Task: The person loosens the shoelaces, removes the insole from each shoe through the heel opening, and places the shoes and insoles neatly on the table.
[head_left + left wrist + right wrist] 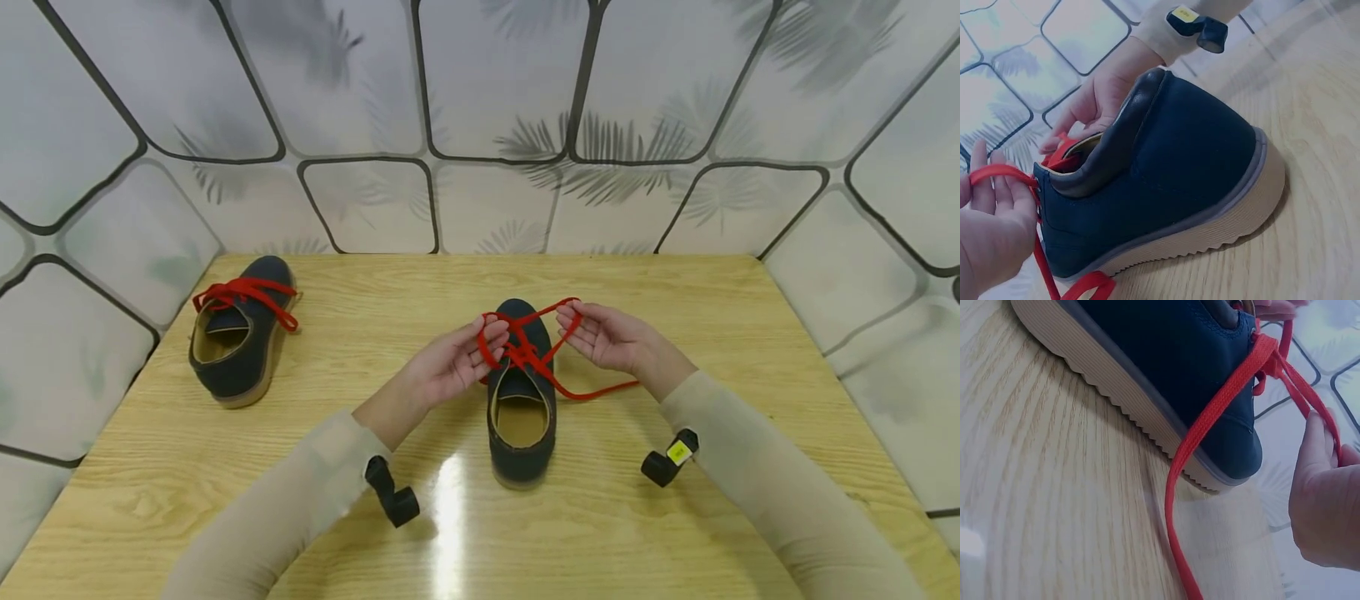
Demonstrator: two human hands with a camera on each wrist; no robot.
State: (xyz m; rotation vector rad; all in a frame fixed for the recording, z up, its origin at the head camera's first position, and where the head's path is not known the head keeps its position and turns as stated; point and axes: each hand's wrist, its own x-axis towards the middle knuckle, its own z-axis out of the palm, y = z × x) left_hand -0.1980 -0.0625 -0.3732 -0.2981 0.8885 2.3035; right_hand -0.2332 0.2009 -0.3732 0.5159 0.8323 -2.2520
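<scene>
A dark navy shoe point(522, 454) stands on the table, heel toward me, with red laces crossed over its front. On its left side my left hand point(459, 367) holds a loop of the red shoelace point(1000, 170), which runs across its fingers. To the right of the shoe my right hand point(611, 340) pinches another loop of the lace point(1300, 394) at the fingertips, drawn out from the knot area. One loose lace end point(600, 393) trails right on the table, passing under the right wrist. The shoe's toe is partly covered by laces in the head view.
A second navy shoe point(240, 379) with its red laces in a bow stands at the table's left back. The wooden table point(360, 292) meets a pale patterned backdrop point(495, 208) behind and at both sides. A small black camera is strapped to each wrist.
</scene>
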